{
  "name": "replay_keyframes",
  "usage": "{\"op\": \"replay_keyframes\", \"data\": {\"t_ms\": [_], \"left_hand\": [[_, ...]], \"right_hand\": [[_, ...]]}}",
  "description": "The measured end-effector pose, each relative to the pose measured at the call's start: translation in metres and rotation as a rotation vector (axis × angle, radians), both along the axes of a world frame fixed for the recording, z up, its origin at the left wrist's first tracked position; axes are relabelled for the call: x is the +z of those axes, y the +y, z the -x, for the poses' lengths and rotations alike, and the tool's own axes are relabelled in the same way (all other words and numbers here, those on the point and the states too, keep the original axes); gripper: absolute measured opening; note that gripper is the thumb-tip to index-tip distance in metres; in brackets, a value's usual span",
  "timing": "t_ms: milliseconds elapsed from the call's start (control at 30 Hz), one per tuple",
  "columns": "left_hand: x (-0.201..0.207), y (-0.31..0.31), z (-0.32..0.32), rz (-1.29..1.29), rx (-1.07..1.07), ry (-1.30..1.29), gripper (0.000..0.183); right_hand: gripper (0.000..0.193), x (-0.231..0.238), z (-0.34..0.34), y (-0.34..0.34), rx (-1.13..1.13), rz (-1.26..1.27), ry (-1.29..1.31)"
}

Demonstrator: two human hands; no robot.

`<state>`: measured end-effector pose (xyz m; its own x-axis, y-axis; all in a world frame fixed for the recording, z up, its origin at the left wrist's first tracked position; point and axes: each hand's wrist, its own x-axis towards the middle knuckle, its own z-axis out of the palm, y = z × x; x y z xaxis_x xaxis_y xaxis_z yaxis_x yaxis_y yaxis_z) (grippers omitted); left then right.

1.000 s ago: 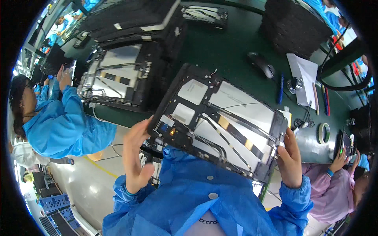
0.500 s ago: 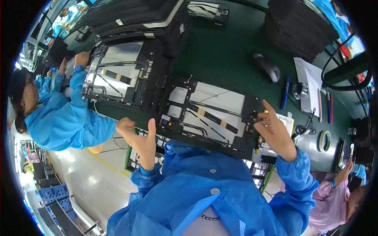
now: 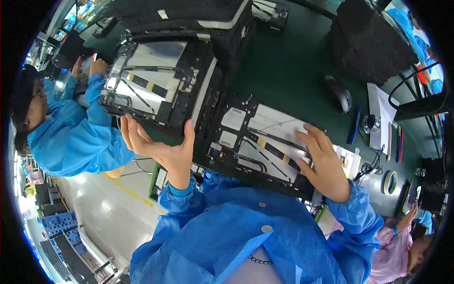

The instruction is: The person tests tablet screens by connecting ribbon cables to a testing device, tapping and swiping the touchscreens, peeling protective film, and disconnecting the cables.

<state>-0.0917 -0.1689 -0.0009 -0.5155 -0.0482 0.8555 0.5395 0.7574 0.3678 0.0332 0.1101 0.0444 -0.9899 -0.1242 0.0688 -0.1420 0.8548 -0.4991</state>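
Well to the left of the front tablet is a co-worker in a blue smock. Just left of the front tablet, a second tablet tops a dark stack. The left hand is at that second tablet's near edge, thumb and fingers spread wide; I cannot tell whether they grip it. The front tablet, its insides showing, lies before the person on the green table. Over its right end is the right hand, thumb and fingers parted and gripping nothing. Beyond and right of the front tablet are a mouse, a blue pen and white paper; right of it, a tape roll.
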Motion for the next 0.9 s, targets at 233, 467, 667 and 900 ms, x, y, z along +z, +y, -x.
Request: {"op": "replay_keyframes", "data": {"t_ms": [233,467,667,900], "left_hand": [[-0.022,0.005,-0.029,-0.018,-0.433,0.214,0.069],[-0.019,0.015,-0.045,0.198,-0.576,-0.462,0.041],[-0.015,0.013,-0.046,0.289,-0.437,-0.722,0.056],[0.003,0.031,-0.052,0.4,-0.354,-0.842,0.066]], "right_hand": [[0.055,-0.03,0.006,-0.023,0.031,-0.129,0.068],[0.051,-0.036,0.006,-0.017,0.102,-0.223,0.208],[0.053,-0.031,0.002,-0.029,0.016,-0.063,0.099],[0.053,-0.04,0.006,-0.03,0.017,-0.119,0.141]]}}
